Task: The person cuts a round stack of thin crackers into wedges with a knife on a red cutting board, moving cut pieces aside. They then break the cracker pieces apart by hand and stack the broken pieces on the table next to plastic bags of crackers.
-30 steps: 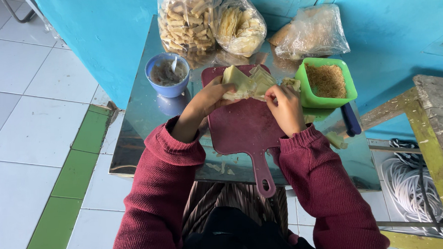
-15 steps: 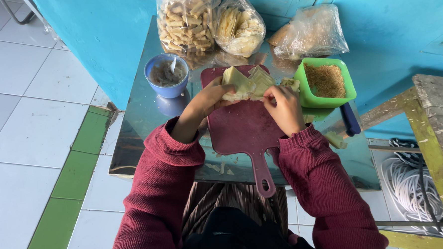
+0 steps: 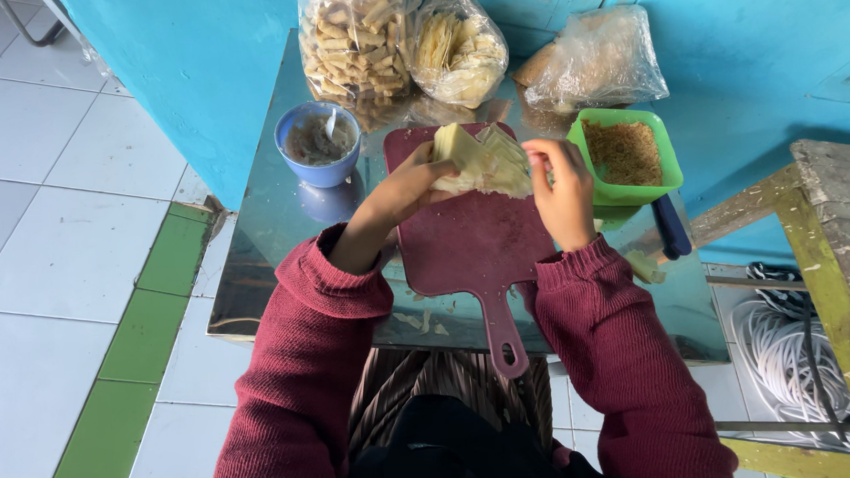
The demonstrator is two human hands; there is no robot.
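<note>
Over maroon board [image 3: 473,237] — both hands [image 3: 399,194] [image 3: 564,190] grip pale wrappers [image 3: 484,160].

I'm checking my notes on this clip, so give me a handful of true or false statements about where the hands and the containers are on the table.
1. Both hands, left hand and right hand, hold a pale yellow sheet above the dark red cutting board. True.
2. The green tub of brown filling sits left of the board. False: it sits right of it.
3. A blue bowl with a spoon stands left of the board. True.
4. The board's handle points away from the person. False: it points toward the person.
5. Clear bags of pale pieces stand behind the board. True.
</note>
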